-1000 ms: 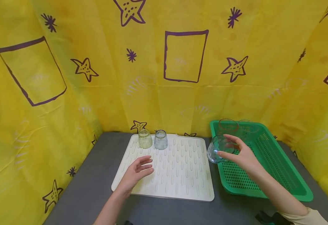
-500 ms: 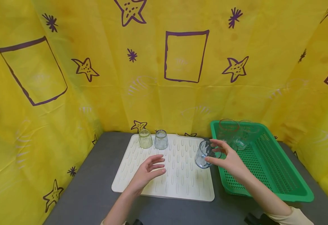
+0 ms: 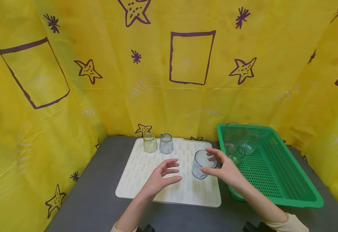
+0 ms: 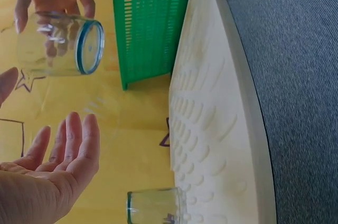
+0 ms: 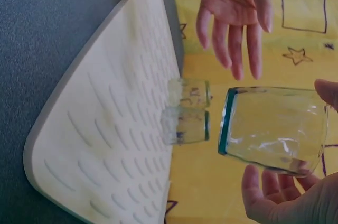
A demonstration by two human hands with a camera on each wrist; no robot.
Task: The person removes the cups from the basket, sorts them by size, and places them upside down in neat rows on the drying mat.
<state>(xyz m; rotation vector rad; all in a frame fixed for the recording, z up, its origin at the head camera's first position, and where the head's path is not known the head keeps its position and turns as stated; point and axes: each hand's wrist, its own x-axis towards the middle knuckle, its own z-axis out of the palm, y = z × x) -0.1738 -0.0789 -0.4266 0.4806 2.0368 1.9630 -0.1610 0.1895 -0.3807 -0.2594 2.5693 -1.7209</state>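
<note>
Pinching the clear bluish glass (image 3: 197, 169), your right hand (image 3: 227, 169) has thumb and fingers about its side near the upper end; in the head view the glass is over the right part of the white mat (image 3: 183, 193), near the green basket (image 3: 311, 203). Your left hand (image 3: 161, 178) is spread, apart from it. From the left wrist, you see the thick blue base (image 4: 91, 47) facing the mat; expect much of the weight there, with stiff, slick, breakable walls. From the right wrist, your fingertips (image 5: 251, 175) sit towards the mouth; a hold lower around the middle would probably slip less.
</note>
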